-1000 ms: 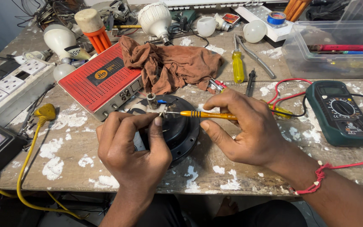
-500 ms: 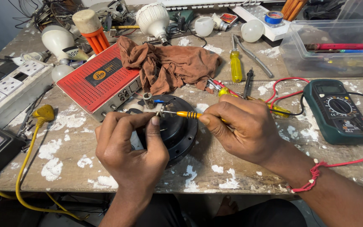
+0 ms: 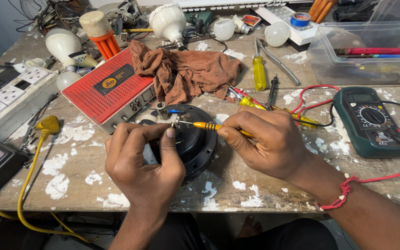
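Hands are both working over the black round housing (image 3: 195, 146) at the counter's (image 3: 255, 194) front edge. Left hand (image 3: 142, 162) is curled over its left rim, thumb and fingers pinching a small whitish part (image 3: 171, 121) at the top edge. Right hand (image 3: 271, 141) is clamped on a thin yellow-handled screwdriver (image 3: 209, 126), tip pointing left into that part.

Risks as I'm reading it:
- Tip is sitting right beside the left thumb. If it's camming out under push, it's going into the finger.
- Housing is only being steadied by the left hand, not clamped down. Side load from the driver could be spinning or sliding it on the rough painted counter.
- A short blue wire (image 3: 174, 111) and a small metal post (image 3: 161, 110) are sitting just behind the tip; a slip could be nicking them.
- Multimeter (image 3: 369, 121) leads (image 3: 318, 104) are trailing under the right wrist; an elbow move could be dragging the meter.
- Red box (image 3: 109, 90) and brown rag (image 3: 190, 74) are crowding the far side, so not much room to reposition.

Can't tell whether a screw is engaged; the fingers are hiding it.
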